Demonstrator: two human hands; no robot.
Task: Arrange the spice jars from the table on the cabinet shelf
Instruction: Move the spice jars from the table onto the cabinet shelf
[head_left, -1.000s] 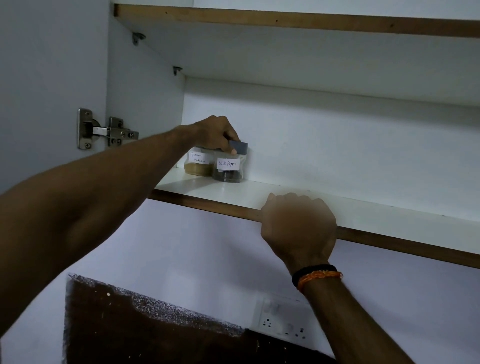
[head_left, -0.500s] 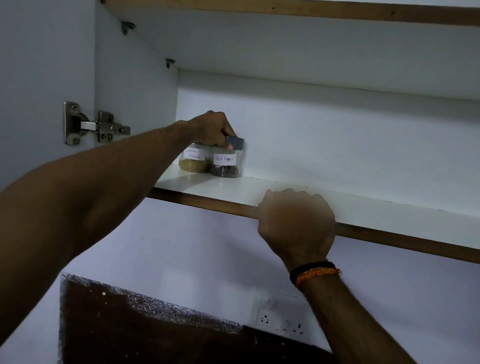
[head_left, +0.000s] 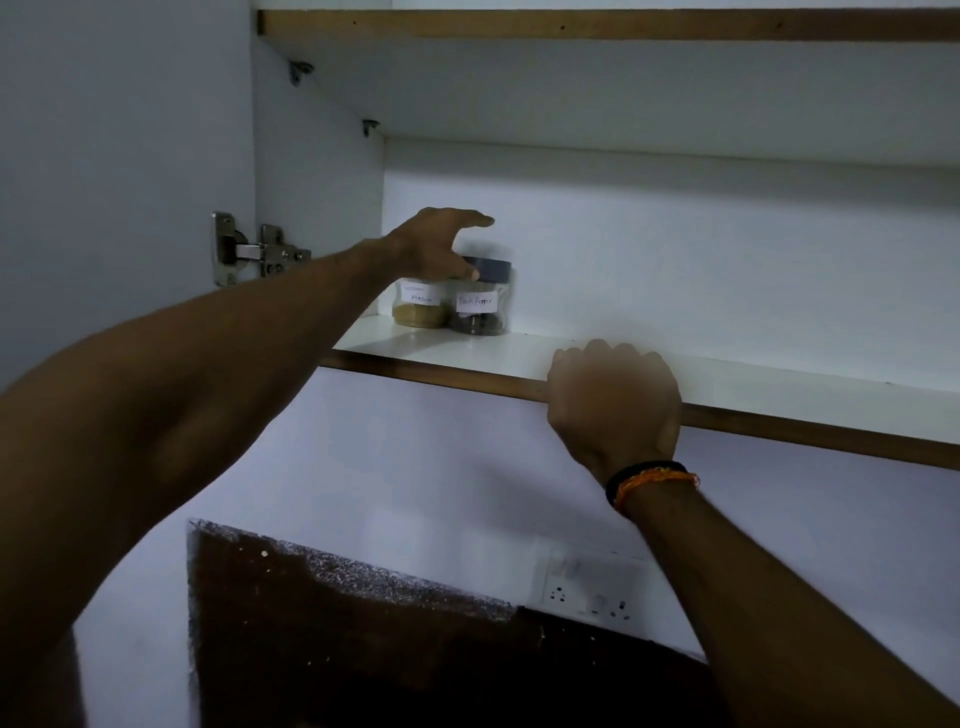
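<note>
2 spice jars (head_left: 449, 306) stand touching at the cabinet shelf's (head_left: 753, 382) back-left corner. Left hand (head_left: 441, 241) above them, grip released. Right hand (head_left: 615, 397) grasps the shelf edge. Placing step looks complete; next: fetch another jar from the desk.

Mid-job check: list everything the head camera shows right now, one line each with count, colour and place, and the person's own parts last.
Clear jar labelled Black Pepper: one, dark contents, dark lid, back left of lower shelf.
Clear jar labelled Masala: one, tan powder, directly left of the pepper jar.
White lower shelf with brown wood edge: one, across the middle.
Upper shelf: one, white with brown edge, top.
Metal door hinge: one, silver, left cabinet side.
Wall socket plate: one, white, lower centre.
Dark brown panel: one, below.
Wristbands: black and orange, right wrist.
Left hand: fingers spread, above the jars, thumb at the pepper lid.
Right hand: curled grip on the shelf edge.
</note>
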